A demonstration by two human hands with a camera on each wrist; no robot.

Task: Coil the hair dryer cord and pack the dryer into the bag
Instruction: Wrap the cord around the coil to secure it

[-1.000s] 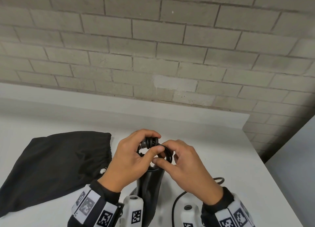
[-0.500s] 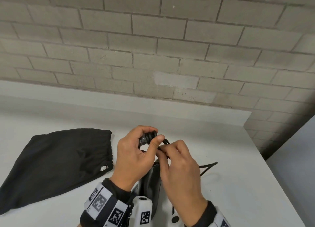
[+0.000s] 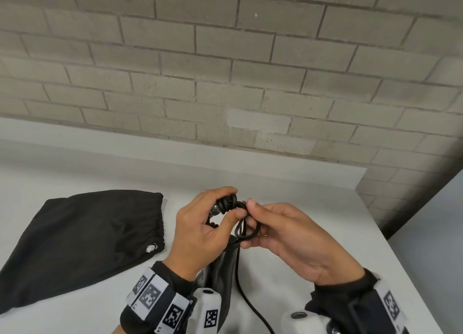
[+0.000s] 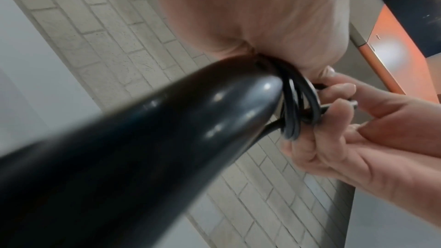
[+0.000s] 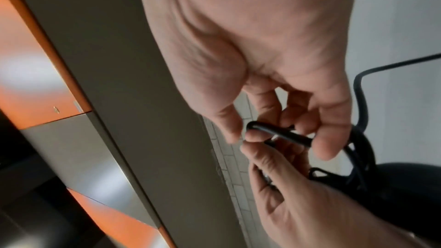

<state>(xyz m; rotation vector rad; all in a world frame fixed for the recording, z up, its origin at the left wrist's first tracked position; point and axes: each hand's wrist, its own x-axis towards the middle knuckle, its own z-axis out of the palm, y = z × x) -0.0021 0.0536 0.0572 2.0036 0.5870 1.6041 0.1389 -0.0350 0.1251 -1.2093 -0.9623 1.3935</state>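
Note:
The black hair dryer (image 3: 221, 271) stands handle-up between my hands over the white table (image 3: 313, 198). My left hand (image 3: 231, 203) grips the bundled turns of the black cord (image 3: 226, 204) at the handle's top. My right hand (image 3: 250, 223), just to the right, pinches a loop of that cord (image 3: 253, 233) with its thumb and curled fingers. In the left wrist view the glossy handle (image 4: 143, 148) fills the frame, with cord coils (image 4: 293, 105) at its end. The right wrist view shows my right fingers (image 5: 331, 139) curled round the cord (image 5: 279, 133). The black drawstring bag (image 3: 87, 241) lies flat on the left.
The rest of the cord (image 3: 250, 306) trails down to the table's near edge. A grey brick wall (image 3: 225, 70) rises behind the table. The table's right edge (image 3: 400, 253) drops off close to my right wrist.
My right hand has swung out to the right of the dryer and now holds a cord loop. The slack cord on the right has been drawn in. My left hand keeps its grip.

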